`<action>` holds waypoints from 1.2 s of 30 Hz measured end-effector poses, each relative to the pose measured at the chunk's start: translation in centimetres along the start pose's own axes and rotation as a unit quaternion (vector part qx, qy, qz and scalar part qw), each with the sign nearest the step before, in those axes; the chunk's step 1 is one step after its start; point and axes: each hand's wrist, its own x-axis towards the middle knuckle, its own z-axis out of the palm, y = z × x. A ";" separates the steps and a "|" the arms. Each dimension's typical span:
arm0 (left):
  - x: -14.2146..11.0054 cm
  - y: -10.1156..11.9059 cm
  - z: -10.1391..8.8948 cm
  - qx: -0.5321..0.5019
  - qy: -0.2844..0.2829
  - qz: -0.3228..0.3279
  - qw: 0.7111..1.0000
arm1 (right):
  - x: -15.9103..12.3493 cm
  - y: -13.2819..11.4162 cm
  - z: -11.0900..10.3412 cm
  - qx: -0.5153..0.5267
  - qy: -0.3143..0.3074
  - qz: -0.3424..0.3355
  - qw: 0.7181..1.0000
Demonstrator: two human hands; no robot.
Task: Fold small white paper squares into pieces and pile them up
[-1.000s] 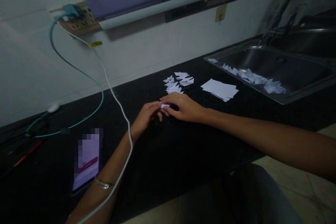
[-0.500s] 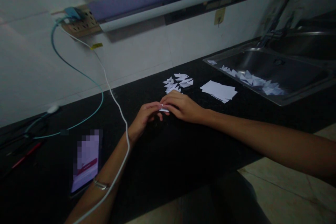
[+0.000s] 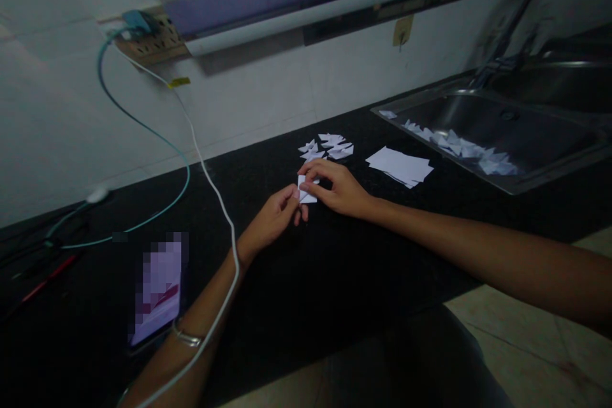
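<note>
Between my two hands is a small folded piece of white paper point(image 3: 307, 196), its flat face turned towards me. My left hand point(image 3: 281, 213) pinches its left edge with thumb and fingers. My right hand point(image 3: 337, 185) grips it from the right, thumb on the front and fingers curled over the top. Just behind the hands lies a group of small folded paper pieces point(image 3: 340, 150) on the black counter point(image 3: 296, 293). To the right of them rests a stack of flat white paper sheets point(image 3: 399, 166).
More folded paper pieces point(image 3: 471, 150) line the near edge of the steel sink point(image 3: 514, 183). A phone point(image 3: 160, 296) with a lit screen lies by my left forearm. A white cable point(image 3: 222, 204) crosses that forearm. A red pen point(image 3: 48, 279) lies far left.
The paper in my hands has turned so more of its white face shows. My left hand has moved slightly right, and the right-hand fingers have shifted over the paper's top.
</note>
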 end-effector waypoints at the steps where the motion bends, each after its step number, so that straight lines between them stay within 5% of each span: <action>1: 0.0 0.0 0.1 0.003 -0.002 0.003 1.000 | 0.0 0.0 0.0 0.008 -0.003 0.015 1.000; 17: -0.4 0.5 0.4 0.110 0.025 -0.007 0.994 | -0.2 -0.1 0.3 0.022 0.017 0.059 0.998; 21: -0.3 0.4 0.5 0.149 0.045 -0.001 0.988 | -0.3 -0.1 0.5 0.096 0.028 0.105 0.989; 27: -0.5 0.7 0.2 0.196 0.056 0.024 0.979 | 0.1 0.1 0.7 0.234 -0.048 0.174 0.955; 36: -0.3 0.3 0.0 0.182 0.104 0.004 0.978 | 0.3 0.7 0.4 0.220 -0.026 0.190 0.956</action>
